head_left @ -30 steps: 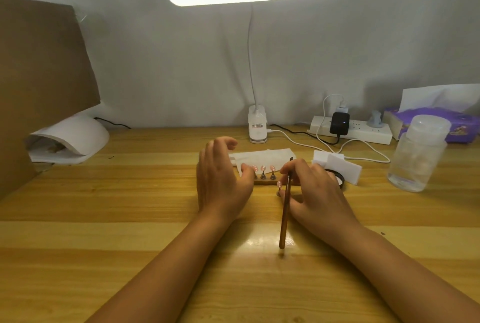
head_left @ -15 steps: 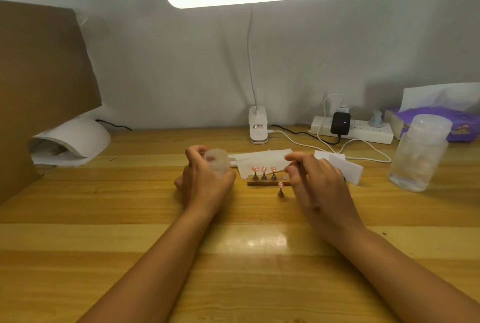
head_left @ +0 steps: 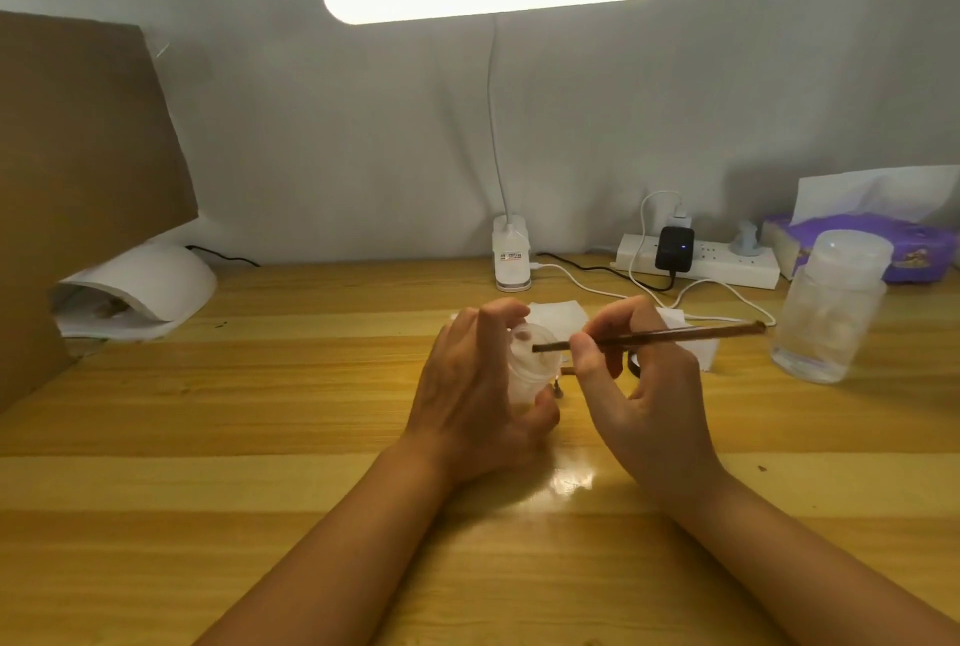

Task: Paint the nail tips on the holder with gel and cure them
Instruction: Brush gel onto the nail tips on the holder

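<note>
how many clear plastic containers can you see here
2: a small jar gripped in the left hand at centre, and a tall lidded bottle standing apart at the right. Others may be hidden.

Glossy wood-grain table [head_left: 208,463], translucent plastic jar [head_left: 532,359], brown wood-like brush [head_left: 675,333], frosted plastic bottle [head_left: 826,318]

Wooden table [head_left: 249,437], planks in light and darker yellow bands, glossy.

- Left rear: white domed nail-curing lamp [head_left: 156,282], with a black cable [head_left: 228,258] behind it.
- Centre rear: white base of a desk lamp [head_left: 511,263].
- Right rear: white power strip [head_left: 732,272] carrying a black adapter [head_left: 674,250], with white cables looping forward.
- Far right: purple tissue box [head_left: 852,235], and in front of it a clear capped bottle [head_left: 828,328].
- Centre: white tissue sheet [head_left: 560,312], a white pad [head_left: 702,353] and one small nail-tip stand [head_left: 557,388], partly hidden.
</note>
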Demonstrator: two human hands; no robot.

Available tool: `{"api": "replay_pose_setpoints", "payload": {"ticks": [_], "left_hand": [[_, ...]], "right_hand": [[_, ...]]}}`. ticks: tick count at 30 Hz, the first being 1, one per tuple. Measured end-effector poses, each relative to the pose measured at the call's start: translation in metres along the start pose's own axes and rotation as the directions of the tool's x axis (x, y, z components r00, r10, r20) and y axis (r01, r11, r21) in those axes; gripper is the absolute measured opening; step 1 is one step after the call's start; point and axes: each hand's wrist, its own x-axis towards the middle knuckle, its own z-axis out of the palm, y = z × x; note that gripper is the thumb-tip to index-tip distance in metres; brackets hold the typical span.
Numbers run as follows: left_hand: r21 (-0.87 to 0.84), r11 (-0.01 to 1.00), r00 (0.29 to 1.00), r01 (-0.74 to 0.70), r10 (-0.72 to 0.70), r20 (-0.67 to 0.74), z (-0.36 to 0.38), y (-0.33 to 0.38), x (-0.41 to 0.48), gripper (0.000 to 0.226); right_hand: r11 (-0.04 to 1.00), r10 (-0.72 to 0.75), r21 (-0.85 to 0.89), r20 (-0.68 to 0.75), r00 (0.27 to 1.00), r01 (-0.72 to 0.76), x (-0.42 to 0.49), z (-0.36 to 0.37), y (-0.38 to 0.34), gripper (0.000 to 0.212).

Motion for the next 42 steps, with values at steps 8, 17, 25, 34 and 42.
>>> {"api": "replay_pose_setpoints", "payload": {"ticks": [8, 17, 25, 34, 42], "left_hand": [[-0.003, 1.000, 1.000, -0.027, 0.027, -0.013, 0.002, 0.003, 0.000, 0.071], [0.014, 0.998, 0.998, -0.064, 0.064, 0.012, 0.001, 0.005, 0.001, 0.076], [0.021, 0.999, 0.999, -0.049, 0.049, 0.006, 0.001, 0.004, 0.001, 0.072], [-0.003, 0.999, 0.998, 0.047, -0.047, -0.049, 0.000, 0.002, 0.001, 0.067], [0.059, 0.991, 0.987, 0.124, -0.116, -0.113, 0.003, 0.000, 0.001, 0.063]], "right_hand": [[0.995, 0.067, -0.073, 0.081, 0.994, -0.062, -0.002, 0.004, 0.012, 0.013], [0.993, 0.040, -0.113, 0.095, 0.995, -0.029, -0.002, 0.005, 0.015, 0.012], [0.991, 0.004, -0.131, 0.086, 0.996, 0.008, -0.002, 0.004, 0.011, 0.013], [0.996, 0.003, -0.090, 0.059, 0.998, 0.002, -0.002, 0.002, 0.006, 0.014], [0.997, -0.027, -0.067, 0.042, 0.999, 0.030, -0.001, 0.000, 0.002, 0.011]]}}
